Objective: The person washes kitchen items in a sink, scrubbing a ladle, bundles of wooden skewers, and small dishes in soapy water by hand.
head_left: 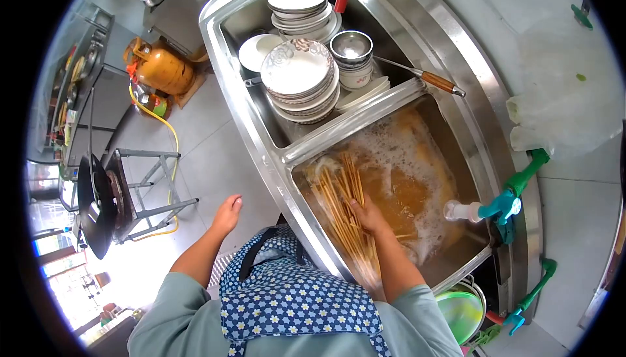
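Note:
In the right basin of the steel sink, my right hand (pixel 370 216) is closed around a thick bundle of wooden chopsticks (pixel 340 202). They lie at a slant along the basin's near side, their lower ends wet and blurred. Brown, foamy water (pixel 407 181) surrounds them. My left hand (pixel 227 213) is held over the floor, outside the sink's edge and apart from everything. Its fingers are mostly hidden by the angle, so their pose is unclear.
The other basin holds stacked plates (pixel 298 68), bowls (pixel 352 46) and a wooden-handled ladle (pixel 443 83). A green tap (pixel 505 207) with a clear nozzle reaches over the water. A green basin (pixel 460 314) stands below right. A wok (pixel 95 207) and gas cylinder (pixel 163 70) are at left.

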The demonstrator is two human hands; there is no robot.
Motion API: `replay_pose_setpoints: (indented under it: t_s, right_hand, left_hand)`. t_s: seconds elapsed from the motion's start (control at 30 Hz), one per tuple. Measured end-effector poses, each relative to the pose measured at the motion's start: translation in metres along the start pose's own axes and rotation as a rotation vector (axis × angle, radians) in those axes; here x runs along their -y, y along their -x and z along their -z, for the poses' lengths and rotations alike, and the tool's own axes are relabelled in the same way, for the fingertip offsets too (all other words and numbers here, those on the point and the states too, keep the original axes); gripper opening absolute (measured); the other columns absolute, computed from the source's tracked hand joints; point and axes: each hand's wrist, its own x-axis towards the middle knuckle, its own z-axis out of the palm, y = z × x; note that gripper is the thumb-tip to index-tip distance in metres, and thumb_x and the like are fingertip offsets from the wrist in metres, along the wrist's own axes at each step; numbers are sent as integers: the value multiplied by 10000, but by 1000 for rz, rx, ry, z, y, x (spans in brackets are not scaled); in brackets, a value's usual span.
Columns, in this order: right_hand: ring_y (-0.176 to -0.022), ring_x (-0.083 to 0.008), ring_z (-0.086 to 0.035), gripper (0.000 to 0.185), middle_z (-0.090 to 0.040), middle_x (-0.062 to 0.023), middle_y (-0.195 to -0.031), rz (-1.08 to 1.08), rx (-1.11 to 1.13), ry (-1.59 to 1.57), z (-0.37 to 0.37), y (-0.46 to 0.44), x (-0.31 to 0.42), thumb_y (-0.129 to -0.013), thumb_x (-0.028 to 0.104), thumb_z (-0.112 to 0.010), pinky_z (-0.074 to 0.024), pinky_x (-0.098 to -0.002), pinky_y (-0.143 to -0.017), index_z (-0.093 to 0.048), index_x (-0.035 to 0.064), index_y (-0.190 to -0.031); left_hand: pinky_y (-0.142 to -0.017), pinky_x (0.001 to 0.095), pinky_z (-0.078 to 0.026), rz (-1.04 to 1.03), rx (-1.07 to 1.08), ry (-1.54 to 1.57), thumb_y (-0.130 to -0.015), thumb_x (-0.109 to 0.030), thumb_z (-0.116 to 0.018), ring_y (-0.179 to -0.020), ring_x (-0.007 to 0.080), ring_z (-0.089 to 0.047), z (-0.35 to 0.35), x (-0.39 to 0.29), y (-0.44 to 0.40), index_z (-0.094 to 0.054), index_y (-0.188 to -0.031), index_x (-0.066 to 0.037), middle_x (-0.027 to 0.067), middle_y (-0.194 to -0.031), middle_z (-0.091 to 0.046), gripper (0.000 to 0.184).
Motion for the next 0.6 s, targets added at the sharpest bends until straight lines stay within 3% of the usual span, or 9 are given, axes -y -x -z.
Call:
replay_pose_setpoints:
  t_s: [0.07,0.1,0.2,0.23,0.33,0.4,0.5,0.57,0.6]
  right_hand:
    - [-1139,-401,-574,767,-566,-307,-1232,-42,128,-58,2,19,33,-845,405,-693,-457,-402,-956,-370,-31,-1387]
    - [-1140,-436,-557,808,-529,-327,-1261,2,94,226,-8,20,23,-793,410,-732,-464,-438,-938,-376,-32,-1369]
    - [-1115,-465,-556,844,-562,-338,-1199,-41,-104,388,-47,17,12,-738,456,-767,-454,-481,-937,-415,-62,-1305]
    - [-1017,-492,-576,718,-591,-348,-1085,-29,-80,407,-45,12,10,-732,392,-765,-478,-495,-867,-471,-49,-1216]
    - [-961,-477,-607,658,-615,-341,-1015,-24,-16,440,-29,-10,-2,-754,357,-748,-498,-481,-831,-480,-48,-1198]
    - [-909,-477,-623,596,-633,-323,-967,99,-14,398,-16,-11,1,-780,341,-731,-510,-474,-800,-506,-42,-1176]
    - [-1016,-467,-592,565,-617,-311,-1080,-48,107,491,-7,-5,5,-814,333,-706,-483,-482,-864,-514,-33,-1199]
    - [-1133,-453,-528,583,-541,-288,-1252,321,20,327,6,1,-10,-820,296,-701,-436,-476,-962,-491,-22,-1261]
    - [-1133,-453,-528,583,-541,-288,-1252,316,19,341,22,-4,1,-820,296,-701,-436,-476,-962,-491,-22,-1261]
  left_hand:
    - [-905,367,-480,27,16,-25,-986,-290,-493,-1033,289,-630,4,1,6,-567,-1236,-19,189,-1109,-651,376]
    - [-927,383,-470,48,28,-48,-980,-296,-497,-1079,326,-611,5,-1,7,-577,-1230,-27,206,-1153,-638,375]
    - [-915,379,-476,126,80,-96,-979,-289,-500,-1064,315,-619,7,0,18,-575,-1232,-28,202,-1142,-645,372]
    - [-915,379,-476,125,83,-99,-979,-289,-500,-1064,315,-619,5,6,20,-575,-1232,-28,202,-1142,-645,372]
    - [-901,373,-483,116,99,-45,-980,-287,-499,-1037,292,-633,4,18,20,-571,-1235,-32,185,-1113,-658,368]
    - [-891,364,-486,152,134,-58,-987,-287,-485,-1015,269,-644,10,12,18,-566,-1233,-37,167,-1082,-668,360]
    - [-876,354,-491,166,105,-10,-996,-288,-467,-987,249,-651,10,14,16,-562,-1233,-36,150,-1055,-675,358]
    - [-877,352,-490,160,123,6,-996,-288,-464,-983,245,-651,10,16,15,-560,-1234,-35,148,-1053,-675,361]
    - [-877,350,-488,154,141,7,-997,-289,-461,-979,241,-650,10,17,15,-559,-1235,-33,145,-1052,-675,363]
